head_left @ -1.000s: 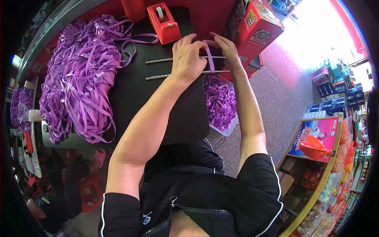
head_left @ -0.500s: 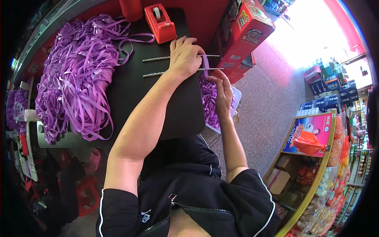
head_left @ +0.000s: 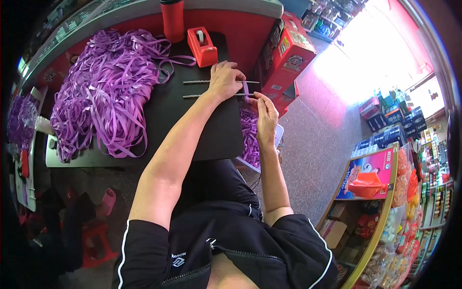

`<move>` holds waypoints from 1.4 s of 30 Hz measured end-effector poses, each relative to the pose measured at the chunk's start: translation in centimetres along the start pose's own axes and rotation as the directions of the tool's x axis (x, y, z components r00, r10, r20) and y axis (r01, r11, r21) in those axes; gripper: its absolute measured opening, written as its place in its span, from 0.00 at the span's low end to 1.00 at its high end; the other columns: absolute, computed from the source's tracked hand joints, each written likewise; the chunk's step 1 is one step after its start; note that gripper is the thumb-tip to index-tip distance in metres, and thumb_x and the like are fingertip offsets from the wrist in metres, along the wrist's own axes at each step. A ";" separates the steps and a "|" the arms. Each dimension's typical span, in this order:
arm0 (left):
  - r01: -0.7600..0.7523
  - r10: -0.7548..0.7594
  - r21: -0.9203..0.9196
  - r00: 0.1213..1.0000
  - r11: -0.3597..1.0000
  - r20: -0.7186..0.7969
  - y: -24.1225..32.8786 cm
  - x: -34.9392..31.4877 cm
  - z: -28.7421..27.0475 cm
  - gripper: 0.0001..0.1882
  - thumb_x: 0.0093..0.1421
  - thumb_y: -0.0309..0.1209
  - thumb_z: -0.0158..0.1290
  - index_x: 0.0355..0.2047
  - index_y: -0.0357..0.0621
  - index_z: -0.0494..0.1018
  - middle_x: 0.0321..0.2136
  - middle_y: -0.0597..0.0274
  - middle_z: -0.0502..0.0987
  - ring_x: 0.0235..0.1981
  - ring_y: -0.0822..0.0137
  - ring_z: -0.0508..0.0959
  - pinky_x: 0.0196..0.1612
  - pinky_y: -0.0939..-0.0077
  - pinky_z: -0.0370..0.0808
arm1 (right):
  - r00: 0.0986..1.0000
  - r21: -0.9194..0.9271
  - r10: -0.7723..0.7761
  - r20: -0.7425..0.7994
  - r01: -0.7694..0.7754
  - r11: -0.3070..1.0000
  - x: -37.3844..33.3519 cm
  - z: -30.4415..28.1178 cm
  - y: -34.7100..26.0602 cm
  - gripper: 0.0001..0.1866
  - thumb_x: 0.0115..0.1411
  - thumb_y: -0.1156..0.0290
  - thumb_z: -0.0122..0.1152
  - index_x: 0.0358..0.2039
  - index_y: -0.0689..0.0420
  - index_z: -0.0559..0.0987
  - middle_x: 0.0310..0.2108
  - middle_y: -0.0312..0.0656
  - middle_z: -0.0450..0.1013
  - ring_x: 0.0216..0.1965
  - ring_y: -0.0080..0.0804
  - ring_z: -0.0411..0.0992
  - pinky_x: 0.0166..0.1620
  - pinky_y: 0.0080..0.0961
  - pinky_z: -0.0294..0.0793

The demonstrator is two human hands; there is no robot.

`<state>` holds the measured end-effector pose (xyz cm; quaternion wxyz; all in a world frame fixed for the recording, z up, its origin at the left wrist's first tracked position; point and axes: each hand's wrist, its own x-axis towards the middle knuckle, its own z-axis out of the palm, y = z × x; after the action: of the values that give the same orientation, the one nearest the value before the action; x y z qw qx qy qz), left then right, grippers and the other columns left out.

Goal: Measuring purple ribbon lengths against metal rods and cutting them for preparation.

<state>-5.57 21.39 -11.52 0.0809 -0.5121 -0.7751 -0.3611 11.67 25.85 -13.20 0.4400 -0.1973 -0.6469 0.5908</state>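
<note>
Two thin metal rods (head_left: pixel 196 82) lie side by side across the right part of the black table (head_left: pixel 192 135), their ends reaching past its edge. A short purple ribbon (head_left: pixel 246 89) spans both rods near those ends. My left hand (head_left: pixel 224 82) rests over the rods, its thumb and forefinger closed at the ribbon's upper part. Below, my right hand (head_left: pixel 267 118) pinches the ribbon's lower end by the near rod. Finger contact is partly hidden. Under the table edge, a white bin (head_left: pixel 279 134) holds many purple ribbon pieces (head_left: pixel 250 139).
A big tangled heap of purple ribbon (head_left: pixel 106 96) covers the table's left side. Behind my left hand stand a red tape dispenser (head_left: pixel 202 48) and a red cylinder (head_left: pixel 173 21). Red cartons (head_left: pixel 288 55) rise beyond the bin. A glass display case (head_left: pixel 368 207) stands at right.
The view has shifted, so the table and cartons sit differently in the picture. My right hand has drawn slightly toward me along the ribbon's lower end; my left hand stays over the rods.
</note>
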 end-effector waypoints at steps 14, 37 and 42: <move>0.364 -0.327 -0.701 0.925 0.613 0.194 4.9 -7.4 -6.7 0.18 0.56 0.16 0.42 0.46 0.34 0.73 0.40 0.58 0.76 0.44 0.69 0.76 0.46 0.78 0.73 | 1.000 -0.078 0.018 -0.015 -0.019 0.997 -0.4 -0.5 1.7 0.14 0.67 0.70 0.46 0.45 0.65 0.77 0.33 0.42 0.79 0.34 0.23 0.73 0.41 0.20 0.70; 0.392 -0.202 -0.744 0.799 -0.541 0.567 8.1 -4.6 -3.6 0.50 0.61 0.62 0.41 0.68 0.58 0.22 0.66 0.27 0.31 0.69 0.45 0.41 0.65 0.48 0.23 | 0.992 -0.123 0.123 0.041 -0.117 0.985 0.8 -1.1 -0.5 0.17 0.67 0.65 0.48 0.46 0.65 0.77 0.35 0.44 0.78 0.37 0.26 0.75 0.44 0.21 0.73; 0.402 -0.190 -0.658 0.746 -0.636 0.638 6.7 -5.0 -3.1 0.51 0.59 0.64 0.42 0.69 0.58 0.26 0.66 0.28 0.32 0.68 0.43 0.44 0.66 0.49 0.25 | 0.998 -0.277 0.056 0.016 -0.049 0.960 0.5 -1.2 -1.3 0.14 0.66 0.66 0.49 0.42 0.61 0.79 0.34 0.44 0.79 0.37 0.31 0.75 0.44 0.25 0.71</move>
<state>1.66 17.10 -8.56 -0.5689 -0.0345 -0.2104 -0.7943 12.75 26.67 -11.89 0.3847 -0.2668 -0.7226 0.5086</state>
